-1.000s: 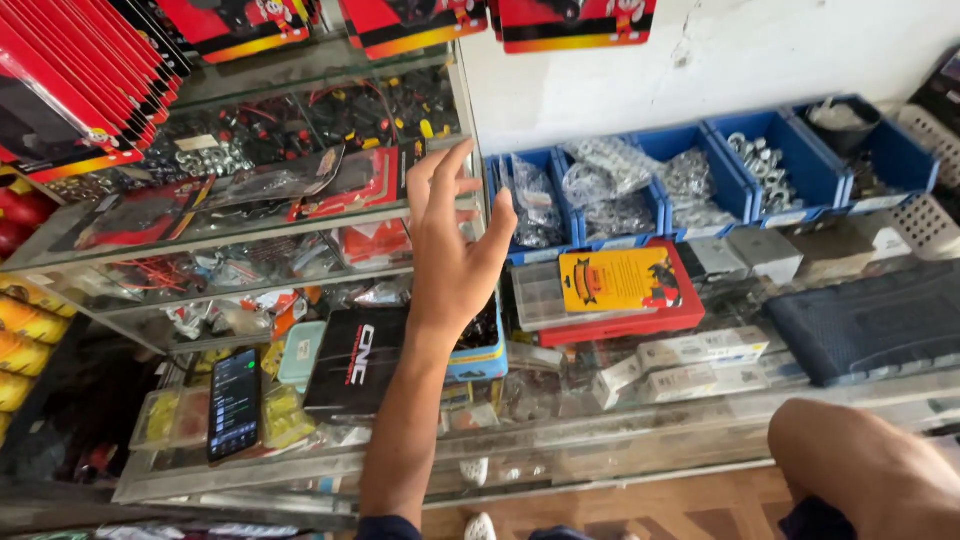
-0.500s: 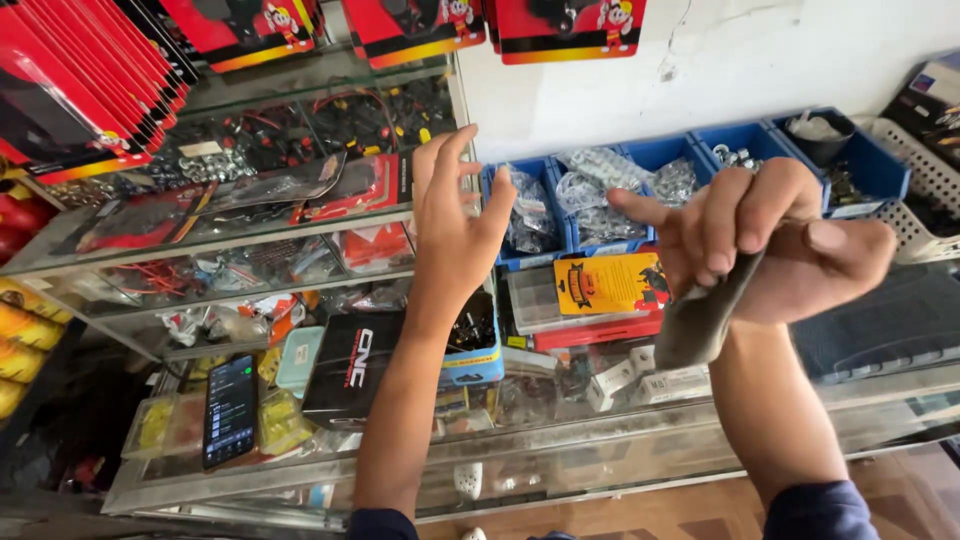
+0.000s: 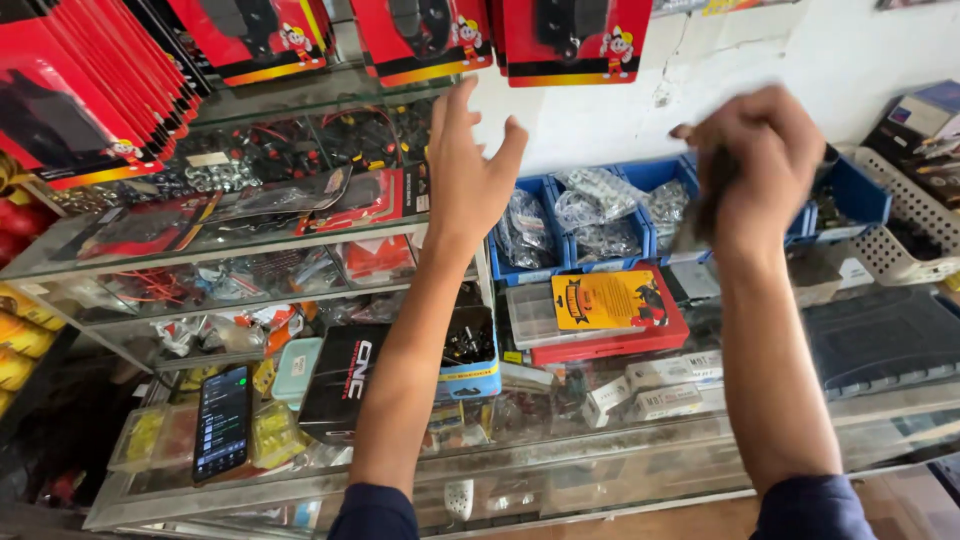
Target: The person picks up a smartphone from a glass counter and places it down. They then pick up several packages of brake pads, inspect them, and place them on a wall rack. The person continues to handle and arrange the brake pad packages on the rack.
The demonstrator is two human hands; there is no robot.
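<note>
Both my arms raised over the glass counter [image 3: 640, 455], a dark part pinched in my right hand [image 3: 752, 160].

My right hand is closed on a small dark object [image 3: 705, 195], too blurred to name, above the blue bins [image 3: 600, 215] of bagged hardware; my left hand [image 3: 465, 175] is spread wide and empty, near the glass shelf [image 3: 210, 245]. I judge the risks are the part slipping into the bins or onto the glass, or my left fingers knocking the shelf's packets. Largest to smallest: red hanging cards [image 3: 90, 90] with dark parts and a cartoon figure, top left and along the wall; a black box [image 3: 345, 385] with white lettering on the counter; a red case [image 3: 615, 320] with a yellow label; a phone [image 3: 222, 422] with its screen lit; small white boxes [image 3: 660, 385].
</note>
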